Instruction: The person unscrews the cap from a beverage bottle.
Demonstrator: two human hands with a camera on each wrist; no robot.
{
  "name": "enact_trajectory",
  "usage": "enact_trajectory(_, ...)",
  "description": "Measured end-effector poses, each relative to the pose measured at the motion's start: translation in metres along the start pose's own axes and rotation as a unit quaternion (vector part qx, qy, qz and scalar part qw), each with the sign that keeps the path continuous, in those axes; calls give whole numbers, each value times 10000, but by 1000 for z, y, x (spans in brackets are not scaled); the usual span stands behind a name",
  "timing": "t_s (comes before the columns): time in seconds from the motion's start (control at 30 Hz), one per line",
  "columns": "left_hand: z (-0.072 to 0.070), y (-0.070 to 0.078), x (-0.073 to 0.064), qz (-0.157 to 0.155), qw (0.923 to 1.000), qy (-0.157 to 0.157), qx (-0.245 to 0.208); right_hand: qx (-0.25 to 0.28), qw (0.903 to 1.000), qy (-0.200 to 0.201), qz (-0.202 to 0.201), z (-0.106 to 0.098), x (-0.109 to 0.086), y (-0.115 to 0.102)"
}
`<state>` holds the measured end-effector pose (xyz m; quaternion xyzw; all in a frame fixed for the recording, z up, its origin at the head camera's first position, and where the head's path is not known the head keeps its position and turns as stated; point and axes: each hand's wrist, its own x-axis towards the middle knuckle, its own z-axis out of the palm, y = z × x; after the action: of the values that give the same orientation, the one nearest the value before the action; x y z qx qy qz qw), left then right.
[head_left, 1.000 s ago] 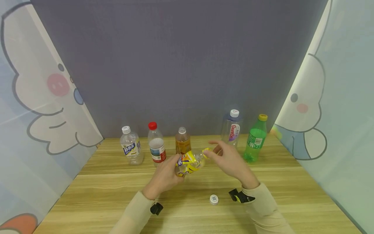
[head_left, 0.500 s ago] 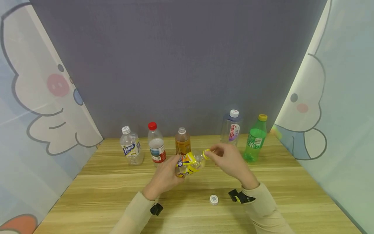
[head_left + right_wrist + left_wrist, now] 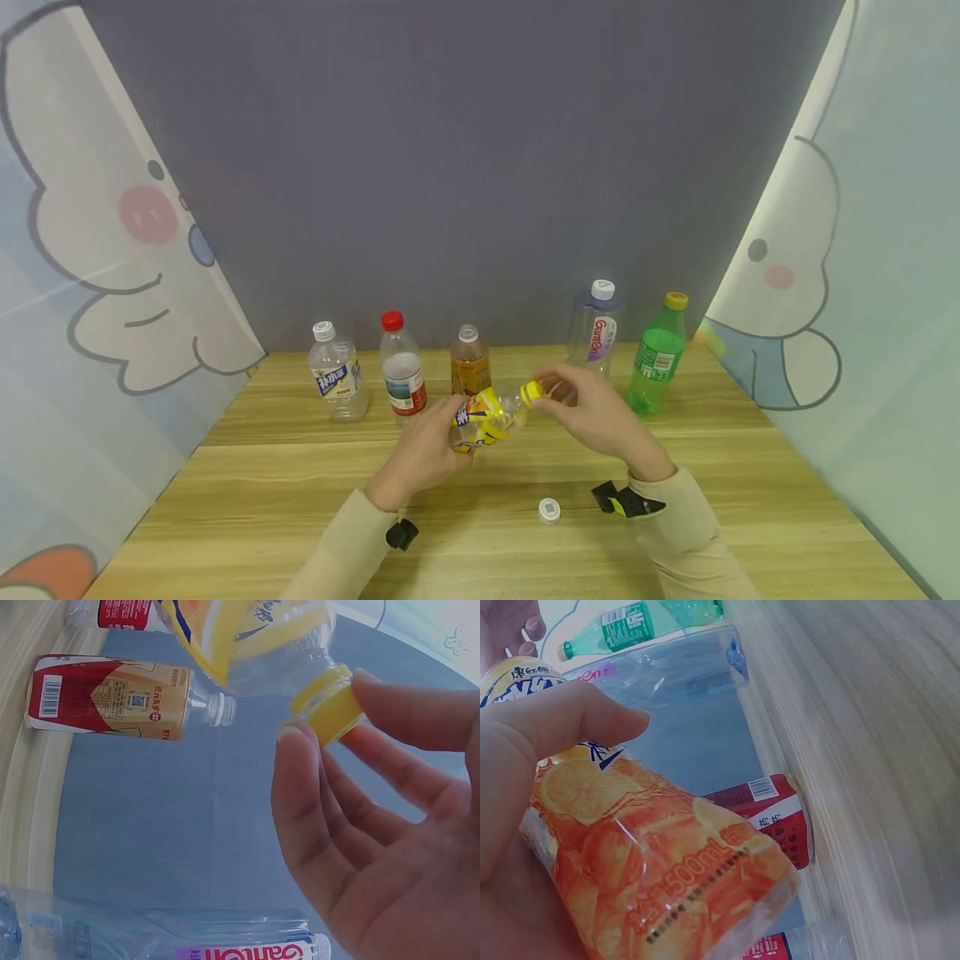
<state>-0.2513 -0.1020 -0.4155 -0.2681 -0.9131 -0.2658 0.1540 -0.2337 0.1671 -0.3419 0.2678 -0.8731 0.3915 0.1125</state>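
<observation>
My left hand (image 3: 427, 442) grips the body of a plastic drink bottle (image 3: 483, 421) with a yellow and orange label, held tilted above the table with its neck toward the right. In the left wrist view the orange-slice print on the label (image 3: 652, 855) faces the camera. My right hand (image 3: 596, 417) is at the neck, its thumb and index finger on either side of the yellow cap (image 3: 334, 716), pinching it. A clear strip of neck shows between that cap and the yellow ring (image 3: 321, 686). A loose white cap (image 3: 550, 511) lies on the table nearer me.
Along the back of the wooden table (image 3: 262, 500) stand a white-capped clear bottle (image 3: 337, 379), a red-capped bottle (image 3: 403, 375), an uncapped amber-label bottle (image 3: 470, 367), a tall clear bottle (image 3: 596, 329) and a green bottle (image 3: 657, 358). A grey panel (image 3: 465, 167) rises behind them.
My right hand's fingers have shifted around the yellow cap, loosening so that more of it shows. The left hand and the tilted bottle have stayed nearly still.
</observation>
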Motion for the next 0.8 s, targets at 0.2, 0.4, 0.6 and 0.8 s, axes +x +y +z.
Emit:
enact_trajectory(0.2, -1, 0, 0, -35, 10000, -26, -48, 41, 9997, -12, 237, 1, 1, 0)
enact_trajectory(0.4, -1, 1, 0, 8, 10000, -43, 57, -164, 9955, 294, 884, 3, 2, -5)
enact_trajectory(0.6, -1, 3, 0, 89, 9999, -60, 121, 113, 9931, 261, 1141, 5, 2, -9)
enact_trajectory(0.8, -1, 2, 0, 73, 9999, -68, 141, -102, 9974, 238, 671, 4, 1, -5)
